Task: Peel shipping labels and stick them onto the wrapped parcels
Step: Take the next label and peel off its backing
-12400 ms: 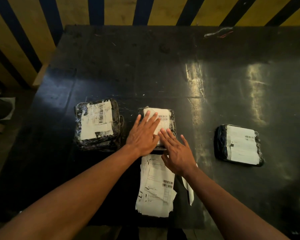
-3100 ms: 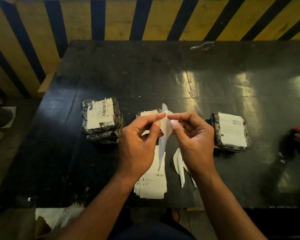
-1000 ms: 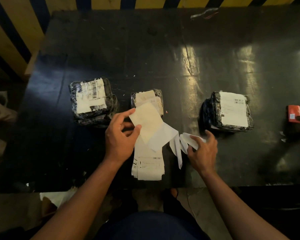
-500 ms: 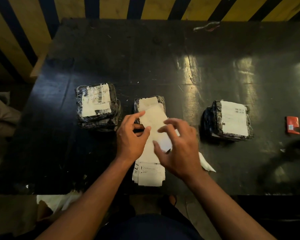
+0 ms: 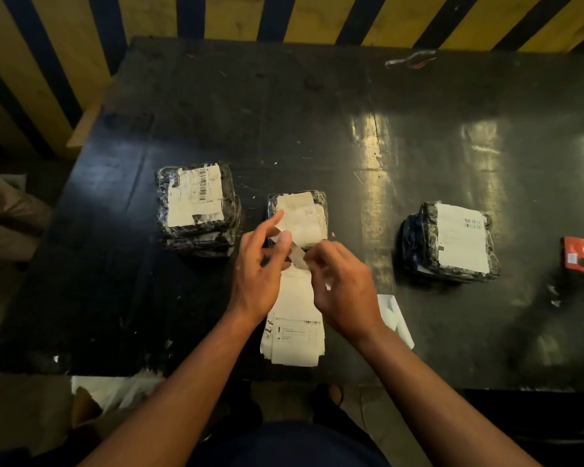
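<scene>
Three black wrapped parcels lie in a row on the dark table (image 5: 317, 112): a left parcel (image 5: 196, 203) with a barcode label, a middle parcel (image 5: 299, 217) and a right parcel (image 5: 449, 241) with a white label. A white shipping label (image 5: 300, 220) lies over the middle parcel's top, its near edge pinched between my left hand (image 5: 260, 271) and my right hand (image 5: 344, 291). Both hands meet just in front of that parcel. Below them a stack of label sheets (image 5: 295, 332) rests by the table's near edge, partly hidden by my hands.
A strip of white backing paper (image 5: 395, 318) lies right of my right wrist. A small red packet (image 5: 575, 254) sits at the far right. More white paper (image 5: 115, 389) lies on the floor below the table's front edge. A yellow-and-black striped wall stands behind.
Half a second ago my hands held the label above the stack. Now it rests on the middle parcel, and both hands have closed in on its near edge.
</scene>
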`<act>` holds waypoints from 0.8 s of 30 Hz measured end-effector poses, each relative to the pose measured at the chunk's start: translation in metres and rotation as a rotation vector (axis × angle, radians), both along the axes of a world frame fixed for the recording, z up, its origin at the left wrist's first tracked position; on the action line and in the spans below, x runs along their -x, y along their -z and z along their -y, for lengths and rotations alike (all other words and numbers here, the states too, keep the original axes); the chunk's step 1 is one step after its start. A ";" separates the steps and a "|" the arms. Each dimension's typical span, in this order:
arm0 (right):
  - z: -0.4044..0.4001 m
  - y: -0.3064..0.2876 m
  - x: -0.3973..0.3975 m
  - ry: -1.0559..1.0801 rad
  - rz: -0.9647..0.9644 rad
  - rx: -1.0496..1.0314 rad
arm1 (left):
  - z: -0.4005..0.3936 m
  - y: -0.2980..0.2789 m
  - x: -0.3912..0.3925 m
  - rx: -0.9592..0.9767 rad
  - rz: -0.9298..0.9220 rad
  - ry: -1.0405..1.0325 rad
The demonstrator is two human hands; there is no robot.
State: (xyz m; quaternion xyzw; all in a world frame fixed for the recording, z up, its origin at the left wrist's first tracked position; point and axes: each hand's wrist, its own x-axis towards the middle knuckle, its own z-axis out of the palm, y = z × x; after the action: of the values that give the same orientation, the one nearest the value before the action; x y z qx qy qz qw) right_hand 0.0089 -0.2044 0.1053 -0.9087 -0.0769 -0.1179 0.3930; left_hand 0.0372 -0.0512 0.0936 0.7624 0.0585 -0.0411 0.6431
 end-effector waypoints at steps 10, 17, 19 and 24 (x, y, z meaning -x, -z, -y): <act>0.035 -0.015 -0.012 0.096 -0.374 -0.892 | -0.015 -0.007 0.004 0.158 -0.151 -0.001; 0.040 -0.014 -0.007 0.136 -0.495 -1.087 | -0.006 -0.015 0.005 0.385 -0.212 0.024; 0.040 -0.010 -0.005 0.147 -0.469 -0.944 | -0.007 -0.014 0.003 0.277 -0.145 0.040; 0.037 0.005 -0.003 0.188 -0.410 -0.621 | -0.007 -0.004 0.001 -0.020 0.065 0.095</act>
State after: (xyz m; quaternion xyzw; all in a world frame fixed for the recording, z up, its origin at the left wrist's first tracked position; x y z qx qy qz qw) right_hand 0.0124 -0.2412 0.1001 -0.7543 0.1263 0.0131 0.6441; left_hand 0.0361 -0.0438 0.0981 0.7715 0.0020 -0.0463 0.6345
